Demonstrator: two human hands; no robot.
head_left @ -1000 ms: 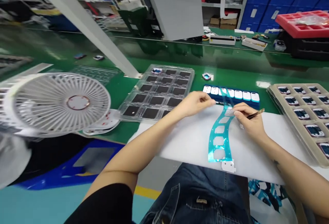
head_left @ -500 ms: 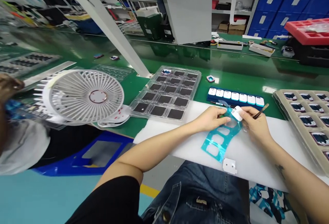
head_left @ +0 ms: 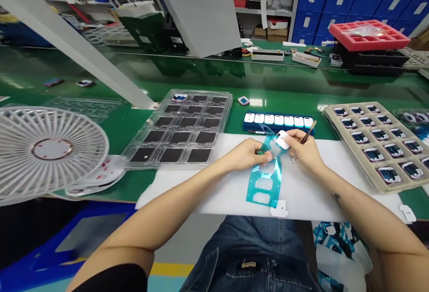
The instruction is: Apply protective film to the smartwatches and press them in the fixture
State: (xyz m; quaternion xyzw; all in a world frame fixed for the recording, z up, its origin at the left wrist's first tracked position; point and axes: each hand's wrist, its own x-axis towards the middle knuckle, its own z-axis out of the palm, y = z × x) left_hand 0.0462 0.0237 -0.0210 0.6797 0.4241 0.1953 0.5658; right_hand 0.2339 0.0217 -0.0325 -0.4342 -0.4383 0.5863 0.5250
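Observation:
My left hand (head_left: 254, 153) pinches the upper part of a clear teal film sheet (head_left: 264, 184), which has a row of rounded cut-outs and hangs over the white foam sheet. My right hand (head_left: 304, 150) grips a small white square piece (head_left: 281, 139) with a dark slot, close against the film's upper end. Whether film and piece are still joined, I cannot tell. A slim dark tool with a tan end (head_left: 309, 131) sticks out from the fingers of that same hand. Just behind both hands, a blue block (head_left: 268, 127) carries a row of similar white pieces.
White foam (head_left: 208, 193) covers the bench front. A clear tray (head_left: 161, 165) stands left, a beige tray of small devices (head_left: 363, 142) right. One loose device (head_left: 243, 101) lies behind the block. A white cut-out card (head_left: 279, 209) rests at the foam's front edge. A fan (head_left: 50, 149) stands far left.
The view has swung to the right, so more of the beige tray shows. Both hands keep their holds, and the film now hangs straighter down.

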